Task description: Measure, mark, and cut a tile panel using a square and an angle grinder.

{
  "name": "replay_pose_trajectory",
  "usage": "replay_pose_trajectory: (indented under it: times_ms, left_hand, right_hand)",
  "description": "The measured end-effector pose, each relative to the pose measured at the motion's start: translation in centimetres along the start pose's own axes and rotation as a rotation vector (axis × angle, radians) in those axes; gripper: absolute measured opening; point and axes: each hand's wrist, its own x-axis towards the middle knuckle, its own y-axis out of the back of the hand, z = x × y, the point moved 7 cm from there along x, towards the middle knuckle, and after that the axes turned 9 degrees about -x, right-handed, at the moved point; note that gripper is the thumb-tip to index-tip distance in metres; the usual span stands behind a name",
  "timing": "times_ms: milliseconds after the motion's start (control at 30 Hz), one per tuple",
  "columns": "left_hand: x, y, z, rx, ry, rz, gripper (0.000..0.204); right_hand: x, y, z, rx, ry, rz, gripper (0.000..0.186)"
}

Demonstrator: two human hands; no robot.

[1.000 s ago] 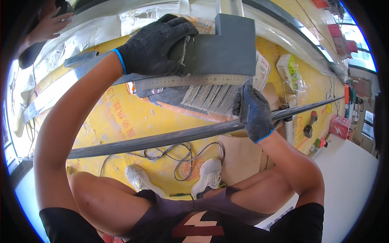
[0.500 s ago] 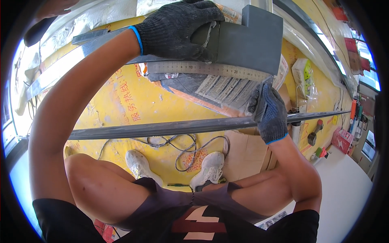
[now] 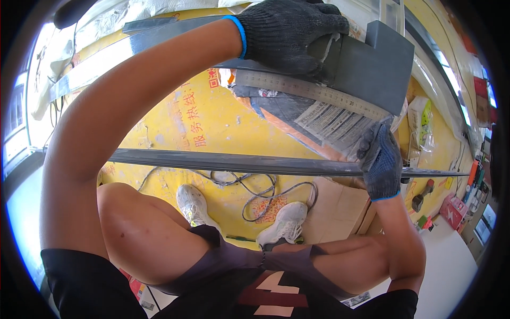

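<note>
My left hand (image 3: 295, 37), in a black knitted glove with a blue cuff, grips the long grey profile (image 3: 374, 64) across its width, thumb on the near edge and fingers over the far side. The profile's right end has a step-shaped notch. Along its near edge lies a steel ruler (image 3: 313, 93), bent in the picture by the lens. My gloved right hand (image 3: 381, 159) is closed around a grey bar at the ruler's right end; its fingers partly hide where the two meet. Under the ruler is a printed dark bag (image 3: 324, 125).
A long dark bar (image 3: 239, 162) crosses in front of my shins, passing by my right hand. A cord (image 3: 255, 202) loops on the yellow floor covering (image 3: 175, 122) between my shoes. Cardboard (image 3: 337, 204) lies right of them. Tools and a red box (image 3: 453, 211) stand far right.
The view has shifted, so the profile, the ruler and both hands appear farther right. Both hands keep their holds, and the ruler stays along the profile's near edge.
</note>
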Motion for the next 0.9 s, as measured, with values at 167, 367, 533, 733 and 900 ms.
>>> replay_pose_trajectory:
  times_ms: [167,367,533,733,900]
  left_hand:
    - [-0.4,-1.1,-0.8,0.073,0.107,0.021,0.079]
    - [-0.8,-0.4,-0.3,0.031,0.012,0.172,0.063]
    - [-0.6,-0.9,-0.8,0.038,0.074,0.111,0.064]
    - [-0.5,-1.0,-1.0,0.038,0.053,0.124,0.065]
    - [-0.5,-1.2,-1.0,0.023,0.048,0.124,0.06]
  right_hand:
    - [0.2,-0.3,-0.3,0.016,0.029,-0.028,0.03]
    - [-0.2,-1.4,-0.4,0.195,-0.079,-0.054,0.022]
    - [-0.3,-1.8,0.0,0.176,-0.088,-0.02,0.024]
    - [-0.4,-1.7,-0.3,0.088,-0.06,0.004,0.027]
    - [-0.4,-1.6,-0.1,0.191,-0.101,0.015,0.026]
